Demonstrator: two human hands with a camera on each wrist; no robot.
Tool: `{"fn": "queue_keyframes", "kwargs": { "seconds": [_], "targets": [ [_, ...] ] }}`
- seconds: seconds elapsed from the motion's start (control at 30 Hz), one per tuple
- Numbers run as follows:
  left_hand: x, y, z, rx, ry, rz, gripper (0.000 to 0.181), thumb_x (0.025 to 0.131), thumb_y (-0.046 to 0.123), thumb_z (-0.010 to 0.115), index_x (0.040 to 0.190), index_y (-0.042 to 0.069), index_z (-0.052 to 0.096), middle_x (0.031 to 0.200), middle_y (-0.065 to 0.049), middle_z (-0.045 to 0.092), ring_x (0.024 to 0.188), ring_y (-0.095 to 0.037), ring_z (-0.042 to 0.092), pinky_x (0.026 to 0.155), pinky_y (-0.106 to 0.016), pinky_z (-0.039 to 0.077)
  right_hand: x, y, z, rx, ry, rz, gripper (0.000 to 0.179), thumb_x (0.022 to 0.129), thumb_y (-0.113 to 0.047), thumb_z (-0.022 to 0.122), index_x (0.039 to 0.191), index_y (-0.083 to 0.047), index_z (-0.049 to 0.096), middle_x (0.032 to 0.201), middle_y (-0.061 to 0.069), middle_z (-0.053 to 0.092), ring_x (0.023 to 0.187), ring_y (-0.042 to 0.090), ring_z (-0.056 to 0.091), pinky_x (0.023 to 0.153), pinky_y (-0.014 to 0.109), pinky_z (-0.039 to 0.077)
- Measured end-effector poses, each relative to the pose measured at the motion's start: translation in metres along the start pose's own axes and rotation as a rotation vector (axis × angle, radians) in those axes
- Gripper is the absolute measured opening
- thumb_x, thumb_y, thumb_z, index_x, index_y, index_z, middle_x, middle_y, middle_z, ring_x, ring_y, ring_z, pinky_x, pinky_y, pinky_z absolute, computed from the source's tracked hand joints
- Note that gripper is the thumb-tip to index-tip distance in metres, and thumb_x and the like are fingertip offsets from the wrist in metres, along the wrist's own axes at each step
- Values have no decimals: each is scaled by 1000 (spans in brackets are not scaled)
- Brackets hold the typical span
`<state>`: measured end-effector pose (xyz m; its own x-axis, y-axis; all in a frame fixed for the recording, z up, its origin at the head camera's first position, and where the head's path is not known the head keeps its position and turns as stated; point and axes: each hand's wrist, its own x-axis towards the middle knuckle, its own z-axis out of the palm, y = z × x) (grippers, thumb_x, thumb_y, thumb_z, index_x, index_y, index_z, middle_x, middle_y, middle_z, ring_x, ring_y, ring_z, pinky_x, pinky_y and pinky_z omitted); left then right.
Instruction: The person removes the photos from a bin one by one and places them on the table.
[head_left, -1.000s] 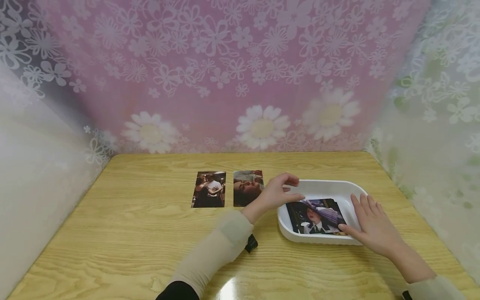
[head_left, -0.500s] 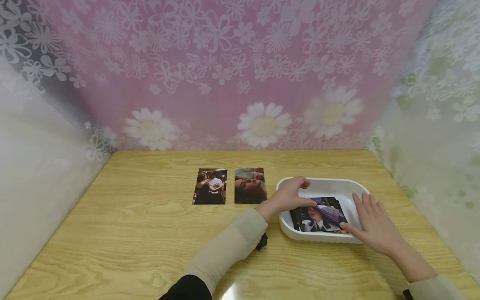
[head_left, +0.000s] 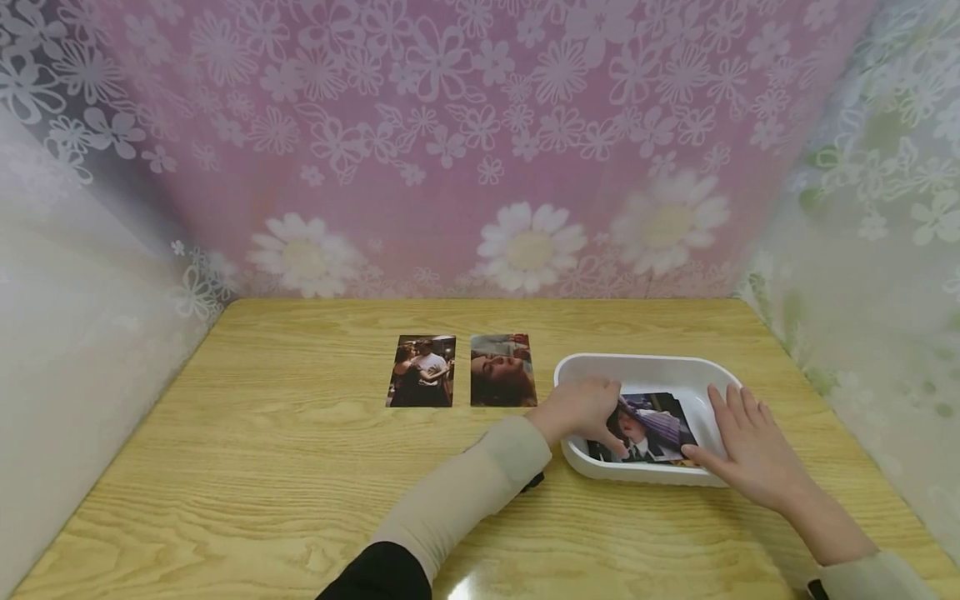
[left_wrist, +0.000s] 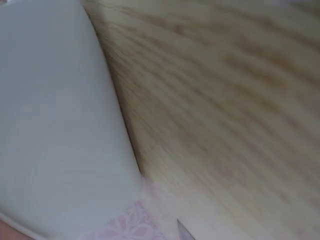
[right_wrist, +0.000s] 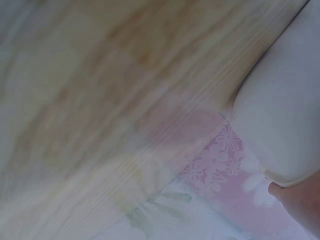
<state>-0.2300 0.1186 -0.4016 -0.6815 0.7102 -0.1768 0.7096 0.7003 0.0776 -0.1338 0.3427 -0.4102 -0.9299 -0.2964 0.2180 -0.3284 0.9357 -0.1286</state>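
A white oval tray [head_left: 645, 477] stands at the right of the table and holds a stack of photos [head_left: 663, 421]. The top print shows a figure in a purple striped hat. My left hand [head_left: 585, 407] reaches over the tray's left rim, fingers and thumb bent over the left part of the stack; I cannot tell whether they pinch a photo. My right hand [head_left: 753, 454] rests along the tray's right side, fingers straight over the rim and thumb by the stack's lower right corner. In the right wrist view a fingertip [right_wrist: 280, 192] meets the tray's rim [right_wrist: 290, 184].
Left of the tray, two photos lie side by side on the wooden table [head_left: 262, 467]: a couple embracing [head_left: 422, 372] and a tilted face close up [head_left: 502, 372]. Behind the table stands a pink flowered backdrop [head_left: 420, 167], with pale panels at both sides.
My left hand has moved right, from the tray's left rim onto the left part of the photo stack, its fingers bending down. My right hand keeps its place on the tray.
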Motion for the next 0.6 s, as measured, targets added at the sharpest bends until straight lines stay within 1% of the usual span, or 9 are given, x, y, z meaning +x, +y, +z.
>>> {"fn": "queue_keyframes", "kwargs": {
  "seconds": [0.13, 0.27, 0.4, 0.5, 0.6],
  "targets": [
    [0, 2, 2, 85, -40, -23, 96, 57, 72, 60, 130, 15, 38, 118, 4, 47, 108, -9, 43, 86, -27, 38, 0, -1, 0, 2, 8, -3, 90, 83, -45, 55, 138, 8, 7, 131, 42, 12, 126, 45, -5, 100, 50, -7],
    [0, 4, 5, 135, -45, -33, 87, 57, 70, 63, 122, 16, 44, 108, 4, 51, 100, -10, 48, 78, -28, 41, 0, -1, 1, 2, 10, -6, 91, 83, -45, 55, 138, 8, 6, 131, 42, 12, 126, 45, -6, 100, 50, -7],
    [1, 4, 7, 154, -40, -37, 83, 57, 69, 64, 118, 16, 46, 104, 5, 53, 95, -10, 50, 74, -28, 42, 0, -1, 0, 5, 13, -10, 90, 83, -44, 55, 138, 8, 6, 131, 42, 12, 126, 45, -6, 100, 50, -7],
    [2, 4, 7, 158, -47, -41, 84, 57, 69, 64, 119, 16, 46, 104, 5, 51, 95, -10, 48, 75, -28, 41, 1, -1, 0, 6, 16, -10, 90, 83, -44, 55, 138, 8, 7, 131, 42, 13, 126, 45, -6, 100, 51, -6],
    [2, 5, 6, 155, -55, -50, 84, 56, 69, 65, 119, 16, 46, 104, 5, 50, 95, -9, 47, 76, -28, 41, 0, -2, 0, 4, 14, -7, 90, 83, -44, 55, 138, 9, 7, 131, 42, 13, 126, 44, -6, 100, 49, -8]
  ]
}}
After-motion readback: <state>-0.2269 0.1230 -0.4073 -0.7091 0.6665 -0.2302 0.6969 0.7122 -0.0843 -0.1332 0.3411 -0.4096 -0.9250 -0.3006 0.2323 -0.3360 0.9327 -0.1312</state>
